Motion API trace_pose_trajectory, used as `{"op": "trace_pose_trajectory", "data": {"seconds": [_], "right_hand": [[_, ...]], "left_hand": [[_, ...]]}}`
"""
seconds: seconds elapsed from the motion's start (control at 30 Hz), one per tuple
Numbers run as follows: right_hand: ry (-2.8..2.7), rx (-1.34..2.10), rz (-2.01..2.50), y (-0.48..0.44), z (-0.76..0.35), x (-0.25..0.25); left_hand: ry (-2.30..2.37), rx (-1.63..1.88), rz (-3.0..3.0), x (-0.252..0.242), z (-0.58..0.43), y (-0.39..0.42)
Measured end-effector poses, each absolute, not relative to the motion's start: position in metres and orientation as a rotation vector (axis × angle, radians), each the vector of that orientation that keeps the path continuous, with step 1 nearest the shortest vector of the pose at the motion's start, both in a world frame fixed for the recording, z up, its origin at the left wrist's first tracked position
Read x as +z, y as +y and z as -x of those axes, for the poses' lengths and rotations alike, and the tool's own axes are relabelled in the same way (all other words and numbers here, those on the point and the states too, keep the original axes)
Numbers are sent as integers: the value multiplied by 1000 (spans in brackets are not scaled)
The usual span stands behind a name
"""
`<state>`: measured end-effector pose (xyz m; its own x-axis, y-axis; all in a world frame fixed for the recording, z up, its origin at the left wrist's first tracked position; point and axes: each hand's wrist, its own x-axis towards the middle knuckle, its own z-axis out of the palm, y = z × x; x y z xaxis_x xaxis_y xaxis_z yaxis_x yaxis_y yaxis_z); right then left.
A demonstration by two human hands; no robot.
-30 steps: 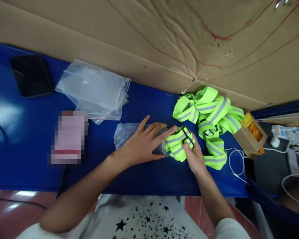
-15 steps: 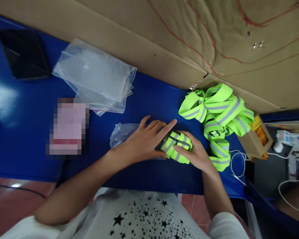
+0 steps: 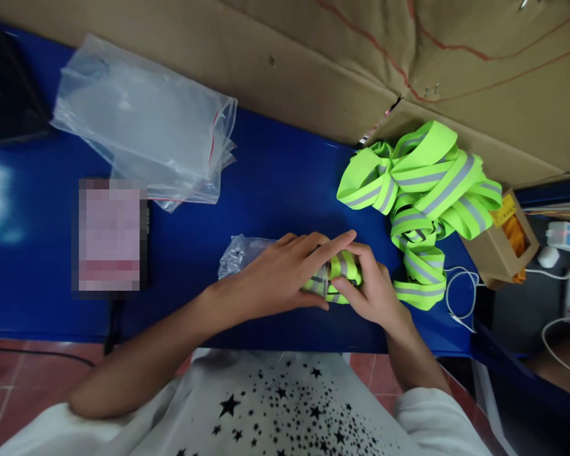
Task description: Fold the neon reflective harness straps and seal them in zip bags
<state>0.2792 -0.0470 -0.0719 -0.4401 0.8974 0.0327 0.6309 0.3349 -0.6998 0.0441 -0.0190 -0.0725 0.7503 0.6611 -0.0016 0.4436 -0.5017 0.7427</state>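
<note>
**Striped bundle (image 3: 344,263) held partly inside a clear bag (image 3: 242,250)**

The bundle, a fluorescent yellow-green strap with a grey stripe along it, is held in a compact roll near the tabletop's (image 3: 275,196) near edge, right of the middle. Its left part is seen through the plastic; its right part is left exposed. It is gripped at the right end by the right hand (image 3: 375,288), with thumb and fingers closed around it. The clear bag is clasped by the left hand (image 3: 280,272), thumb on the near side and fingers bent over the top, the index finger laid across the bundle. The bag's crumpled end is left showing beyond the wrist.

A yellow label (image 3: 506,209) is carried by a cardboard box (image 3: 484,259) at the tabletop's right end; its print is too small to be read. Orange material (image 3: 517,237) is seen through the box's opening. Beside it, toward the far edge, matching straps (image 3: 422,177) are heaped loosely. Flat clear bags with red lines (image 3: 147,126) are stacked toward the far left corner.
</note>
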Motion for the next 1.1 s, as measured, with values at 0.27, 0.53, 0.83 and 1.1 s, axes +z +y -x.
{"op": "trace_pose_trajectory", "data": {"seconds": [0.27, 0.53, 0.83, 1.1], "right_hand": [[-2276, 305, 990, -57, -283, -65], [-2289, 96, 920, -60, -282, -67], [-2153, 441, 1083, -53, -266, -75], [-2052, 504, 1072, -53, -261, -75]], "left_hand": [[892, 402, -2080, -56, -27, -14], [814, 287, -2109, -57, -32, -23], [781, 345, -2033, -65, -33, -31], [886, 259, -1978, -70, -37, -27]]}}
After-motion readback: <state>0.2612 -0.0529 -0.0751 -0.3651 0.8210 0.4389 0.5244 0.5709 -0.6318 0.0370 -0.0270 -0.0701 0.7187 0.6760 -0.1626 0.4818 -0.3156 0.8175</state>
